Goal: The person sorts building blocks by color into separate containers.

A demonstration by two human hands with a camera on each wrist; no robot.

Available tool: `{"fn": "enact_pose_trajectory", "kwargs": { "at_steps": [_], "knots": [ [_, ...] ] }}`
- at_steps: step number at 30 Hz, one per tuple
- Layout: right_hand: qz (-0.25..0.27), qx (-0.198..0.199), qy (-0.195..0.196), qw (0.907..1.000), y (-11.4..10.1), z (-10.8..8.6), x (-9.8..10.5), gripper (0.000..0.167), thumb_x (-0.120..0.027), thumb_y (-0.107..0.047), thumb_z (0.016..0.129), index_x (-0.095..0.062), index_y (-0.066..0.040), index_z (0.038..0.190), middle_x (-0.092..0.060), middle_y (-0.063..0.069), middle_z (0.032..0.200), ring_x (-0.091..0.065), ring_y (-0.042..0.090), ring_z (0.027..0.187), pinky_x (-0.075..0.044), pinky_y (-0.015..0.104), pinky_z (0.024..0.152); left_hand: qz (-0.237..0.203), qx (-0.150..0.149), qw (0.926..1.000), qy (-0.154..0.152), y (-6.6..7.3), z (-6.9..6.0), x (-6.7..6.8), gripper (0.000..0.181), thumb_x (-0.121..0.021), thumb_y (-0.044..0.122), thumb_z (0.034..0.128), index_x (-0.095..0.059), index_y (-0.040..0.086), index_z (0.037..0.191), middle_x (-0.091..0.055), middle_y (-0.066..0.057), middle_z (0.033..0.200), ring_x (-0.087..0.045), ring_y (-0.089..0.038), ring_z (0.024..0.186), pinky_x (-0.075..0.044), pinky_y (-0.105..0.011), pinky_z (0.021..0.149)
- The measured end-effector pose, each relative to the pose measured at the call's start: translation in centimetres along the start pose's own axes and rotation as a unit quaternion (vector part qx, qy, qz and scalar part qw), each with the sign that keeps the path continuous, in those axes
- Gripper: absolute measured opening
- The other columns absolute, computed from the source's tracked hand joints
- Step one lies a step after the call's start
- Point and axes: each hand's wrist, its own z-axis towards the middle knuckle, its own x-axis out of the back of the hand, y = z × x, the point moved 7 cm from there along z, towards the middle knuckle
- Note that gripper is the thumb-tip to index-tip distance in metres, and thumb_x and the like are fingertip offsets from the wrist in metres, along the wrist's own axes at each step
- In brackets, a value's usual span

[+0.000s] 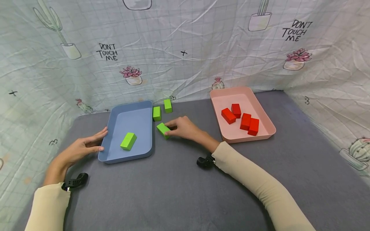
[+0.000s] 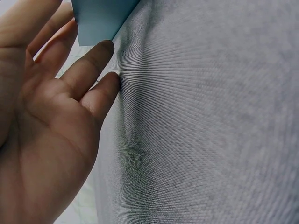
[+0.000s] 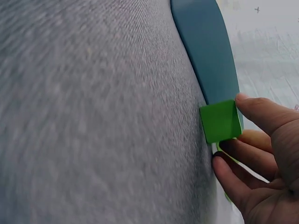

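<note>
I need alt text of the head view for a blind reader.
A person's right hand pinches a green block beside a blue tray holding another green block; the left hand is at that tray's edge. Two more green blocks lie farther back; a pink tray holds four red blocks.

Worktop (image 1: pixel 179 186): grey, woven-looking surface. Blue tray (image 1: pixel 131 120) sits left, pink tray (image 1: pixel 234 96) right, well apart. Between them: one green block (image 1: pixel 157 114) just beside the blue tray, second block (image 1: pixel 168 106) farther back. Third block (image 1: pixel 163 130), pinched in right hand (image 1: pixel 182 128), low down; can't tell if touching.
</note>
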Motion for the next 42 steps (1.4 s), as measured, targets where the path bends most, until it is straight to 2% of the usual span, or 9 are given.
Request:
{"fn": "enact_pose_trajectory", "kwargs": {
  "at_steps": [3,7,10,16,18,26,34,38,42],
  "knots": [
    [0.002,-0.007,0.007,0.9999,-0.1,0.2,-0.2,0.049,-0.081,-0.034,0.089,-0.070,-0.011,0.131,-0.073,0.003,0.123,-0.070,0.014,0.111,-0.055,0.028,0.091,0.004,-0.003,1.0000,0.003,0.1,0.1,0.0,0.068,-0.071,0.017,0.0970,-0.039,0.017,0.158,-0.024,0.007,0.167,-0.023,0.021,0.136,-0.029,0.000,0.097],
    [0.005,-0.013,0.011,0.9998,-0.3,0.4,-0.7,0.052,-0.083,-0.035,0.086,-0.070,-0.010,0.130,-0.074,0.004,0.122,-0.069,0.015,0.111,-0.054,0.029,0.093,0.005,-0.026,0.9996,-0.003,0.3,0.1,-0.1,0.068,-0.069,0.013,0.0975,-0.037,0.011,0.158,-0.024,0.004,0.167,-0.023,0.020,0.137,-0.028,0.001,0.097],
    [0.007,-0.005,0.008,0.9999,-0.4,0.5,-1.0,0.049,-0.082,-0.030,0.087,-0.069,-0.009,0.129,-0.074,0.005,0.122,-0.069,0.015,0.110,-0.054,0.028,0.092,0.003,-0.030,0.9995,-0.003,0.3,0.1,-0.1,0.069,-0.070,0.012,0.0971,-0.037,0.009,0.157,-0.024,0.005,0.166,-0.023,0.020,0.137,-0.028,0.001,0.097],
    [-0.002,0.024,-0.033,0.9992,0.2,0.8,-0.9,0.042,-0.070,-0.014,0.089,-0.070,-0.014,0.131,-0.073,0.002,0.121,-0.061,0.013,0.081,-0.047,0.023,0.072,0.003,-0.017,0.9998,-0.009,0.3,0.0,-0.4,0.070,-0.070,0.015,0.0975,-0.036,0.013,0.158,-0.022,0.005,0.167,-0.023,0.021,0.135,-0.027,0.001,0.096],
    [0.002,0.035,-0.056,0.9978,0.5,1.0,-0.9,0.042,-0.070,-0.014,0.090,-0.070,-0.016,0.132,-0.072,0.001,0.120,-0.056,0.013,0.079,-0.045,0.024,0.071,0.006,-0.013,0.9999,-0.009,0.3,0.0,-0.4,0.069,-0.070,0.016,0.0976,-0.037,0.014,0.158,-0.022,0.005,0.167,-0.023,0.022,0.134,-0.026,0.001,0.096],
    [0.043,0.069,-0.117,0.9898,1.6,1.9,-1.1,0.046,-0.082,-0.022,0.089,-0.068,-0.015,0.132,-0.067,-0.001,0.131,-0.062,0.011,0.111,-0.049,0.026,0.093,0.001,-0.010,0.9999,-0.012,0.3,0.1,-0.2,0.069,-0.069,0.016,0.0980,-0.036,0.011,0.158,-0.021,0.004,0.167,-0.025,0.022,0.134,-0.028,0.001,0.096],
    [0.066,0.061,-0.158,0.9833,1.8,2.2,-1.1,0.043,-0.081,-0.020,0.089,-0.066,-0.015,0.129,-0.068,-0.002,0.129,-0.062,0.012,0.116,-0.046,0.028,0.099,0.020,-0.001,0.9998,-0.005,0.1,0.2,0.1,0.070,-0.071,0.019,0.0967,-0.038,0.015,0.158,-0.022,0.005,0.167,-0.022,0.021,0.135,-0.027,0.001,0.095],
    [0.063,0.067,-0.188,0.9778,1.8,2.1,-1.3,0.054,-0.080,-0.023,0.091,-0.060,-0.015,0.141,-0.064,0.000,0.138,-0.058,0.012,0.125,-0.043,0.031,0.106,0.014,-0.005,0.9998,-0.009,0.2,0.2,0.0,0.070,-0.071,0.017,0.0971,-0.037,0.013,0.158,-0.021,0.004,0.167,-0.023,0.021,0.135,-0.027,0.001,0.095],
    [0.046,0.094,-0.210,0.9721,1.6,1.8,-1.4,0.061,-0.078,-0.027,0.092,-0.056,-0.020,0.148,-0.061,-0.002,0.143,-0.056,0.011,0.127,-0.043,0.031,0.107,0.002,-0.008,0.9999,-0.008,0.3,0.2,-0.1,0.069,-0.070,0.016,0.0971,-0.038,0.012,0.158,-0.022,0.004,0.167,-0.025,0.021,0.135,-0.029,0.000,0.096]
  ]
}}
